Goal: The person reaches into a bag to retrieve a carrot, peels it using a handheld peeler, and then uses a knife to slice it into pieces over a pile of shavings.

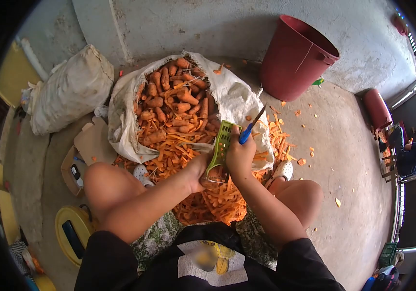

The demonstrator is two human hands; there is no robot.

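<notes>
On a bare concrete floor (349, 160), bounded by a grey plastered wall (193, 24), an open white sack (237, 97) is spread and heaped with carrots (174, 102). Orange peelings (217, 201) are piled on the floor between the person's bent knees. A closed sack (72, 87) is leaned at the left, and a red bucket (298, 58) is tilted against the wall behind. A second red bucket (378, 109) and another person (409, 155), seated, are seen far to the right.

Above the peelings, the two hands are held close together. A green slotted tool (221, 143) is set upright between them. Its lower end is gripped by the left hand (197, 169), which is curled shut around it. The right hand (239, 156) is clenched on a blue-handled knife (250, 126), just beside the tool's upper edge, with the blade pointed up and to the right, over the sack's rim. Whether a carrot is held under the tool cannot be told.
</notes>
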